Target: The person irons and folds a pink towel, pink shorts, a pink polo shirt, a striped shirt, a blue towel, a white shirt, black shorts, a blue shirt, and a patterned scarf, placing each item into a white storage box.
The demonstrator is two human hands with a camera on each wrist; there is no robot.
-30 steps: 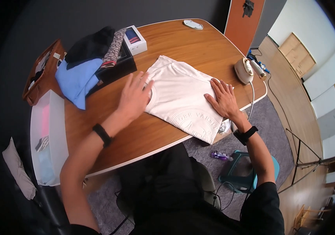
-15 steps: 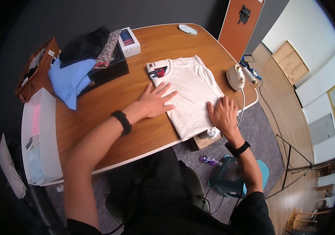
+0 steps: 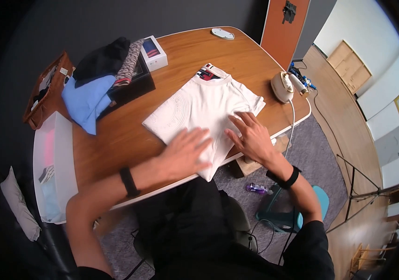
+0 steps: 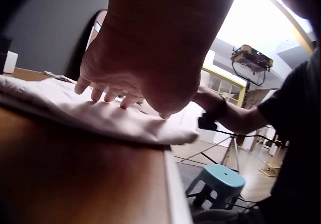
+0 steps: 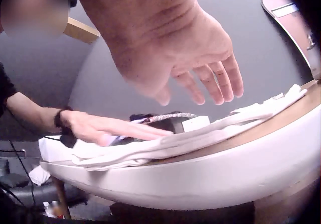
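A folded white shirt [image 3: 199, 105] lies on the wooden table, its collar toward the back and one corner over the front edge. My left hand [image 3: 183, 154], blurred and fingers spread, is at the shirt's near left part; the left wrist view shows its fingertips at the cloth [image 4: 95, 108]. Over the shirt's right side is my right hand [image 3: 253, 140], fingers spread. In the right wrist view the right hand [image 5: 185, 58] hangs above the shirt [image 5: 200, 138] with its fingers loosely bent, holding nothing.
An iron [image 3: 282, 87] stands at the table's right edge, its cord hanging down. At the left are a black box [image 3: 136, 81] with clothes on it, a white box [image 3: 154, 53], a brown basket [image 3: 45, 93] and a white bin [image 3: 64, 163]. A teal stool [image 3: 318, 200] stands below.
The shirt has turned on the table: its collar now points to the back and its embossed print lies at the left. Both hands have moved, the left one nearer the front edge.
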